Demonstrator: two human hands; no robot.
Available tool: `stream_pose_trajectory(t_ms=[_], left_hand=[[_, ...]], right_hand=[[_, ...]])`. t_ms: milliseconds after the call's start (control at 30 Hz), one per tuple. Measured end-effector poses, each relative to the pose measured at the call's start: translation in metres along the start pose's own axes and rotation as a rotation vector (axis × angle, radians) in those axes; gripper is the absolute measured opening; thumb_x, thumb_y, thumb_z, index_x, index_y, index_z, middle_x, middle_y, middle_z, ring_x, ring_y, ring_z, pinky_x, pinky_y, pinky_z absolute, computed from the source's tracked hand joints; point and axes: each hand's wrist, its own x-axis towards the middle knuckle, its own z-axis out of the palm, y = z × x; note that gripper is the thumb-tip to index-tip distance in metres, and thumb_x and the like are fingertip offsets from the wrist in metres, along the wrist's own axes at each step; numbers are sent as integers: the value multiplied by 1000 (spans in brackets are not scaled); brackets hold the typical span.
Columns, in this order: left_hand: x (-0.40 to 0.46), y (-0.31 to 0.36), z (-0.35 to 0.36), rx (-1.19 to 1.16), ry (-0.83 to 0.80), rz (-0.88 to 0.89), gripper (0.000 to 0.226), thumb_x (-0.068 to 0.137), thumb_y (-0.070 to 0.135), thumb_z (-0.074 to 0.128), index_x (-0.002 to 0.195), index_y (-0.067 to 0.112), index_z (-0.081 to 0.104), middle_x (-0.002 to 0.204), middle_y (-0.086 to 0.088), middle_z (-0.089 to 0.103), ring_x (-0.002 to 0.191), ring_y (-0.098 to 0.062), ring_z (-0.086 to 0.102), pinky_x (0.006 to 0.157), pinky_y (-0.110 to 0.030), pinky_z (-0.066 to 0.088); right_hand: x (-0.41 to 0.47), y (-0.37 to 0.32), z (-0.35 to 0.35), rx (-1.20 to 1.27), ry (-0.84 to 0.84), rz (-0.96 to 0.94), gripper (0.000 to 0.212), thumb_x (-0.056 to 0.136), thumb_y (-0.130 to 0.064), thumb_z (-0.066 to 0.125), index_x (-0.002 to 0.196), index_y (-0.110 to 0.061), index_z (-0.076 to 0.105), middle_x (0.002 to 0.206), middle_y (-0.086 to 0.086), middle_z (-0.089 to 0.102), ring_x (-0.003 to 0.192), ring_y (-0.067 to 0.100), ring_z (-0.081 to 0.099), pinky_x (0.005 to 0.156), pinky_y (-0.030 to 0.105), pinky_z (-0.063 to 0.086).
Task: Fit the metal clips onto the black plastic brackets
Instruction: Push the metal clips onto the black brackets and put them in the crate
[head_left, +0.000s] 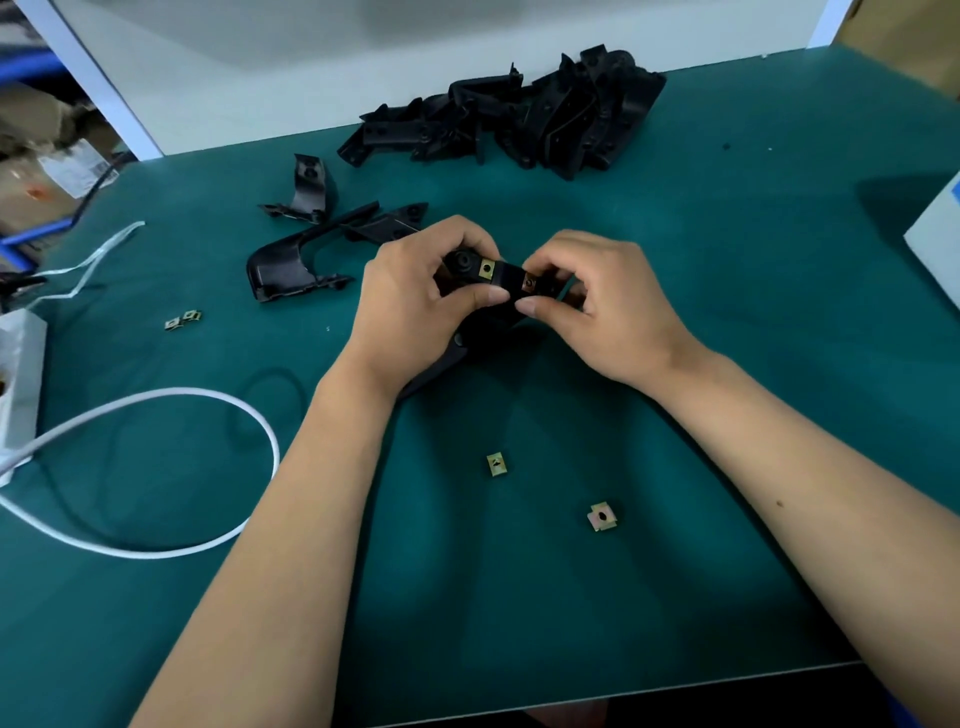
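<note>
A black plastic bracket (506, 278) is held up over the middle of the green table. My left hand (415, 306) grips its left end, thumb underneath. One brass-coloured metal clip (486, 268) sits on the bracket's top face. My right hand (608, 306) pinches the bracket's right end, where a second clip (529, 283) sits between my fingertips. The bracket's lower arm (441, 364) pokes out below my left wrist. Two loose clips lie nearer to me, one (497, 464) in the middle and one (602, 516) to its right.
A heap of black brackets (519, 124) lies at the back. A few single brackets (296, 260) lie to the left of my hands. Two more clips (183, 319) rest at the left. A white cable (208, 405) loops at the left, beside a white box (21, 374).
</note>
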Motion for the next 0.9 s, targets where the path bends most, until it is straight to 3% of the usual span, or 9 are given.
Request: stream_pose_trajectory(t_ms=[133, 267, 500, 567, 667, 733, 833, 900], left_hand=[[1, -1, -2, 5, 17, -17, 20, 81, 23, 83, 96, 20, 70, 85, 9, 68, 80, -16, 63, 75, -44, 52], [0, 1, -7, 23, 10, -12, 20, 80, 22, 84, 94, 21, 69, 83, 8, 67, 78, -19, 61, 73, -45, 51], [11, 28, 4, 76, 6, 8, 20, 86, 15, 79, 101, 17, 67, 89, 5, 69, 84, -17, 63, 80, -45, 52], [20, 46, 12, 27, 16, 17, 20, 89, 14, 74, 108, 19, 68, 95, 10, 70, 90, -11, 65, 86, -41, 53], [36, 91, 36, -56, 49, 96, 35, 90, 15, 70, 123, 20, 62, 103, 16, 67, 95, -4, 65, 89, -31, 54], [46, 128, 63, -170, 42, 164, 43, 88, 17, 71, 129, 16, 57, 103, 15, 66, 95, -6, 66, 90, -35, 55], [48, 188, 116, -345, -53, 245, 48, 88, 21, 70, 132, 13, 52, 100, 12, 65, 85, -10, 68, 83, -44, 59], [39, 235, 159, -423, -160, 289, 53, 87, 19, 71, 136, 14, 50, 103, 12, 63, 78, -8, 69, 80, -40, 60]], right_hand=[[1, -4, 8, -38, 12, 9, 24, 85, -29, 81, 98, -15, 65, 92, -8, 63, 86, 10, 57, 72, 23, 45], [2, -7, 10, -29, 79, 4, 20, 85, -25, 81, 96, -15, 68, 88, -9, 65, 83, 9, 59, 73, 26, 48], [0, -13, -4, -31, 176, 16, 22, 83, -23, 81, 98, -13, 68, 88, -7, 68, 85, 17, 62, 78, 43, 51], [-4, -12, -21, -38, 262, 53, 23, 84, -21, 81, 100, -12, 68, 90, -6, 68, 85, 18, 62, 78, 40, 51], [-21, -15, -56, 25, 476, 118, 18, 86, -13, 77, 99, -10, 65, 86, -10, 65, 79, 9, 61, 70, 23, 46], [-41, -17, -87, 31, 623, 136, 18, 87, -7, 73, 103, -7, 64, 89, -13, 64, 81, 4, 61, 74, 17, 46], [-89, -10, -141, -11, 788, 185, 22, 92, -13, 69, 112, -8, 63, 98, -13, 66, 89, 7, 66, 80, 28, 54], [-137, -1, -183, -68, 921, 229, 17, 94, -16, 68, 111, -13, 63, 96, -17, 66, 85, 6, 66, 76, 28, 55]])
